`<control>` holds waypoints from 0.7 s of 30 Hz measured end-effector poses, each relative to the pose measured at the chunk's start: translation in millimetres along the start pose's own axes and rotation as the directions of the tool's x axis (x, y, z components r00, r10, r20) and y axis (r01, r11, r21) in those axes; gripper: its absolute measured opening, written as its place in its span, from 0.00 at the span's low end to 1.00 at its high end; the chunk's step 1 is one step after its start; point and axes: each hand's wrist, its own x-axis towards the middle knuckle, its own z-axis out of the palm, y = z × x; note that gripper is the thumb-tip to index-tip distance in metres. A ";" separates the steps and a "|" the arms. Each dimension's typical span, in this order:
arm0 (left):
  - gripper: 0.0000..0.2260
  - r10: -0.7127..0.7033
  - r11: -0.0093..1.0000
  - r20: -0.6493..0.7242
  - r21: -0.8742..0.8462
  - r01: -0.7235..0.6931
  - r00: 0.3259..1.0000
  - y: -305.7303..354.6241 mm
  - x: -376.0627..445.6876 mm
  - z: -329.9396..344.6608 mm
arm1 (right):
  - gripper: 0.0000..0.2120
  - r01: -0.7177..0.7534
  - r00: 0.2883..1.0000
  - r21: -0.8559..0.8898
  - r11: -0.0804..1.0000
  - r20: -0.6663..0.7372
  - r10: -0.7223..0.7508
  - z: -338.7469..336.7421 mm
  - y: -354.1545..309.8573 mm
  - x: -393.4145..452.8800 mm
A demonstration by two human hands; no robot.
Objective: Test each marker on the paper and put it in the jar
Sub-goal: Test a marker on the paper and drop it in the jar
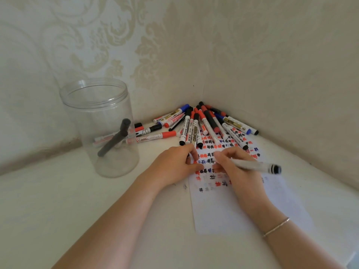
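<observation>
Right grip (pixel 229 166) pinching marker (pixel 252 165), tip on paper (pixel 223 210), left hand (pixel 174 164) flat beside it

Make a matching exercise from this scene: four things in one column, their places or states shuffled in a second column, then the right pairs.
Things:
1. dark marker
2. white marker
3. marker pile
4. paper

Places or states:
A. flat on the table under both hands
B. heaped in the corner by the wall
C. leaning inside the clear jar
D. held in the right hand

Pairs: 1-C, 2-D, 3-B, 4-A
</observation>
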 end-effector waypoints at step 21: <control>0.10 -0.012 1.000 -0.005 -0.029 0.012 1.000 1.6 -2.3 0.7 | 0.13 -0.074 0.997 -0.292 0.953 -0.036 0.067 5.1 13.1 1.6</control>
